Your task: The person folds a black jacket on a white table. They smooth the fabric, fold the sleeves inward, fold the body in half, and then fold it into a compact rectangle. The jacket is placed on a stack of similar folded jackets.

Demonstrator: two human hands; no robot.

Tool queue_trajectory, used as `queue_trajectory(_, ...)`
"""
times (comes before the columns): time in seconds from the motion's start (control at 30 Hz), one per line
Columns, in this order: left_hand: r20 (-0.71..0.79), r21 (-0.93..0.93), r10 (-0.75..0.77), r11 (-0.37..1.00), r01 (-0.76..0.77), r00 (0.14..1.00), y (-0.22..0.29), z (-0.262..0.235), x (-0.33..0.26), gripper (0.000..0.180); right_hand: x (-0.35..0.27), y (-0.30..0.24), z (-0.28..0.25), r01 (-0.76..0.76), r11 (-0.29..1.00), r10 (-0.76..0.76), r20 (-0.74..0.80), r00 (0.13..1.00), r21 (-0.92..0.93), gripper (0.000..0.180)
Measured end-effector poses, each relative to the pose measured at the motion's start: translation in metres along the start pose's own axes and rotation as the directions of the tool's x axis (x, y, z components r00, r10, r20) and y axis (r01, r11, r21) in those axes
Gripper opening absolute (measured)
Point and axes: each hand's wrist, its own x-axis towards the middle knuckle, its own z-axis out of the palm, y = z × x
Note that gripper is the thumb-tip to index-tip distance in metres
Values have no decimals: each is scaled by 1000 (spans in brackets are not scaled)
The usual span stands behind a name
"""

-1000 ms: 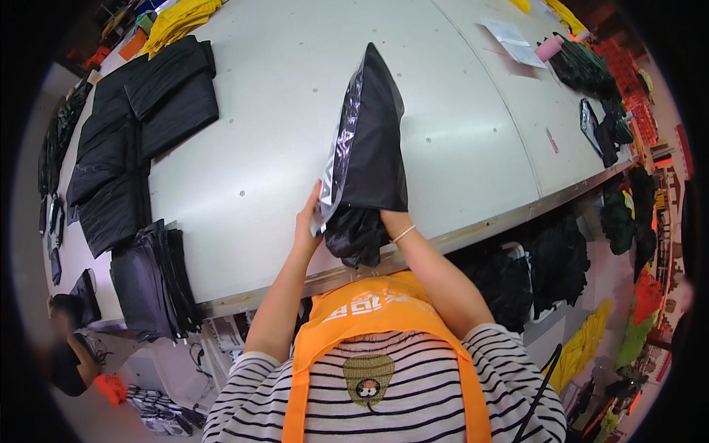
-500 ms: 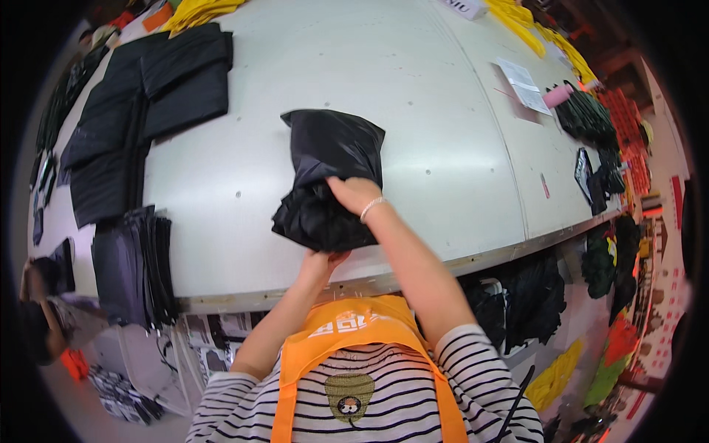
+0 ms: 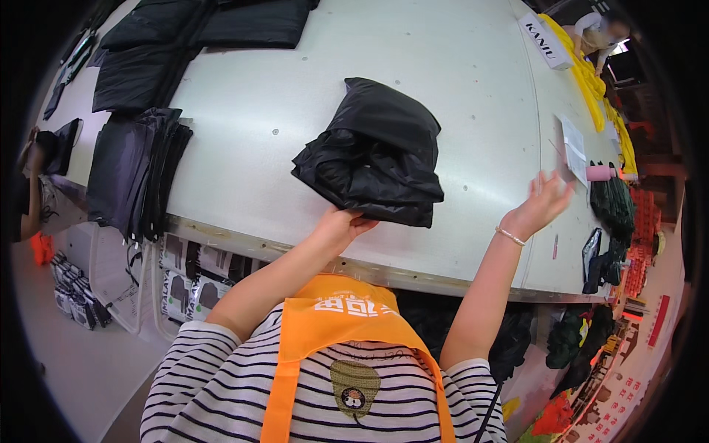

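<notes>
A black folded bundle of thin, shiny fabric [image 3: 388, 159] rests on the white table, its upper part smooth like a pouch and its near part loose and crumpled. My left hand [image 3: 341, 227] grips its near edge, with the thumb showing and the other fingers mostly hidden beneath the fabric. Away to the right, my right hand [image 3: 538, 205] is raised over the table with fingers spread. It holds nothing and is slightly blurred. Closest to it are a white paper sheet [image 3: 573, 148] and a pink thread spool [image 3: 600, 173].
Stacked flat black pieces [image 3: 140, 77] fill the far left, with a pile of black bags [image 3: 133, 170] hanging over the table edge [image 3: 244, 241]. Dark green fabric [image 3: 611, 210] and a white box [image 3: 546, 43] lie at right. Another person [image 3: 597, 37] works at the far right.
My right hand has left the bundle and swung right, its fingers now spread. My left hand still holds the near edge. The whole view has turned toward the right.
</notes>
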Motion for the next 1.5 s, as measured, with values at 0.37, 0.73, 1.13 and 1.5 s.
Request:
queue_trajectory(0.37, -121, 758, 22, 647, 78, 992, 5, -8, 8, 30, -198, 105, -28, -819, 574, 686, 534, 495, 22, 30)
queue_trajectory(0.73, 513, 843, 420, -411, -346, 749, 44, 11, -18, 34, -170, 68, -37, 243, 895, -82, 397, 914, -375, 41)
queue_trajectory(1.13, 758, 603, 275, -641, -475, 592, 9, -1, -7, 32, -157, 78, 7, 270, 889, 58, 676, 734, -370, 11)
queue_trajectory(1.5, 761, 426, 77, -808, -407, 644, -2, 14, -17, 81, -157, 68, -46, 199, 955, -51, 539, 841, -221, 15)
